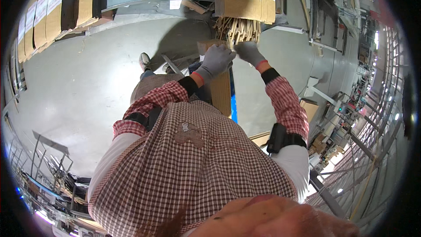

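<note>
Grey-gloved left hand [218, 60] and right hand [249, 53] look curled; their grip can't be told. Thin, tan, cardboard-like strips [242, 30] just far of them are best handled gently tbh.

Tan cardboard [220, 91], its surface lined lengthwise, extends toward the near side from the gloved left hand [218, 61], which covers part of it. Just beyond the gloved right hand [249, 53], narrow pale-brown strips [241, 30] bunch together unevenly, their ends jutting toward the near side; any contact with the fingers is unclear.
</note>
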The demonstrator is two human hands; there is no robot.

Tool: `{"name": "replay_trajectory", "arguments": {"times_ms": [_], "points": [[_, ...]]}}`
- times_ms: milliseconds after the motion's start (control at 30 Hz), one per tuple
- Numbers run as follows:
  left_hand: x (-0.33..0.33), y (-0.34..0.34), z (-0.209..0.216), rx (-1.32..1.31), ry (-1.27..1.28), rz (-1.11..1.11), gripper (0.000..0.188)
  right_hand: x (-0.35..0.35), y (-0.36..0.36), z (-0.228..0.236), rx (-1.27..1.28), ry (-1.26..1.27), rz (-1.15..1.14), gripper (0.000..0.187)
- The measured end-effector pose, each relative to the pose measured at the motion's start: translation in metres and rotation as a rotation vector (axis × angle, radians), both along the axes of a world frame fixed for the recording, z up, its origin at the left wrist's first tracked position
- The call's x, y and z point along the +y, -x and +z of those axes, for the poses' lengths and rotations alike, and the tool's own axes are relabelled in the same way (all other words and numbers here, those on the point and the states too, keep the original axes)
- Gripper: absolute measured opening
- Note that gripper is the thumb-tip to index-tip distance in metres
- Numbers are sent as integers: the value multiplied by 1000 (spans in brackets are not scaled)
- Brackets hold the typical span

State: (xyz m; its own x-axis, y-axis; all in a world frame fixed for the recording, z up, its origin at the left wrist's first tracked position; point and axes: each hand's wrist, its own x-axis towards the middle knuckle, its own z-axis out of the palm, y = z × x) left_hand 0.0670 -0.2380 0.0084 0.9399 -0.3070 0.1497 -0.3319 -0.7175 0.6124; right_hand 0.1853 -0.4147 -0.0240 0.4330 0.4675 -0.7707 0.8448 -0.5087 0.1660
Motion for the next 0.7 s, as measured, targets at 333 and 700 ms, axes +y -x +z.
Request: {"name": "replay_trajectory", "arguments": {"times_ms": [333,700], "points": [[-2,-3,19,189,-110,-147,23,-72,160,89,162,-1015,-1644,22],[-30,101,45,-518,-261,-1305,55,1,652,-69,317,-2794,-2481,66]]}}
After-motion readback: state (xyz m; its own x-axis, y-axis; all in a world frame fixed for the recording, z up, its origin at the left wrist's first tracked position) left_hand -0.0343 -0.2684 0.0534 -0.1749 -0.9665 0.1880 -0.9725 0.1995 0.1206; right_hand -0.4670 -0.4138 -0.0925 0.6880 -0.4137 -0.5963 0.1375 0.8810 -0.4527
